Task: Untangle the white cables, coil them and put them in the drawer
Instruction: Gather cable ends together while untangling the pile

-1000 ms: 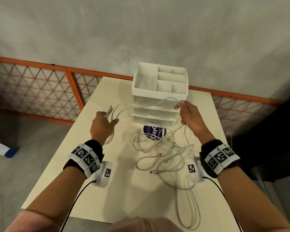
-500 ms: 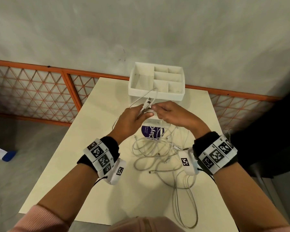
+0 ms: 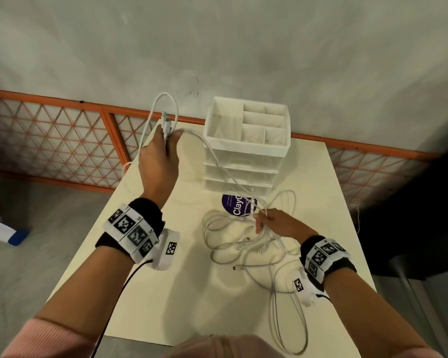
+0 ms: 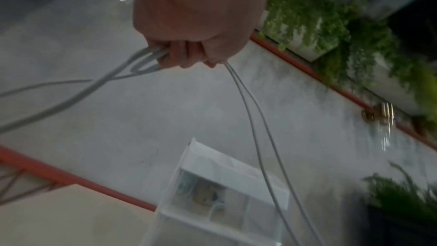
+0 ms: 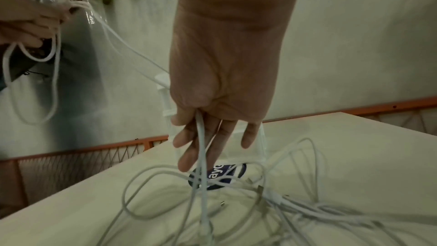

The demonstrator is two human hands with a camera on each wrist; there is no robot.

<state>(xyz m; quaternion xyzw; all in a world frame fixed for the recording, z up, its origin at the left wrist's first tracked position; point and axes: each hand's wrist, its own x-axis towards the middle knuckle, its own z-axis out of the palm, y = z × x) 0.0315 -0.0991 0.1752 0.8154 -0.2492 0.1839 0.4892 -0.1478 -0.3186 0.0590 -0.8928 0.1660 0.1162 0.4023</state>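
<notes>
White cable (image 3: 212, 156) strung between left hand (image 3: 159, 161), right hand (image 3: 277, 224).

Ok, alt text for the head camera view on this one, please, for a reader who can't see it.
A raised left hand grips a coiled loop of white cable while the right hand holds the same cable low over a tangled pile of cables on a cream table. A white drawer organizer stands behind, by a grey wall.

A round dark-blue sticker (image 3: 233, 204) on the cream bench (image 3: 166, 293) carries white lettering that reads "Clay", cut off by white cables; the right wrist view shows "ayc" (image 5: 218, 173). Its smaller print is illegible. The wristbands bear black-and-white square code markers (image 3: 130, 228).
</notes>
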